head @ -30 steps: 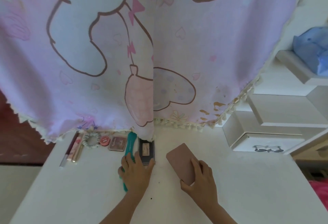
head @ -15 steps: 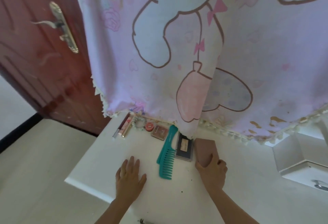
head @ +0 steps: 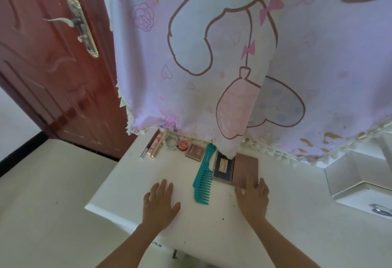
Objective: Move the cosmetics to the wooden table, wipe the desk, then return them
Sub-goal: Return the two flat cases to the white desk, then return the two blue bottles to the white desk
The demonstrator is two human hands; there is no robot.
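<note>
Left hand off comb; teeth point right.

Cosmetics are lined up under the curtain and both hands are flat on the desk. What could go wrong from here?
The curtain hem drapes over the dark palette, so lifting it may snag fabric. The teal comb lies between the left hand and right hand; a sweep could knock it off the desk.

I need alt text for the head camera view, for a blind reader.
Two bare hands rest on a white desk: the left hand flat, the right hand touching a brown palette. A teal comb lies between them.
</note>
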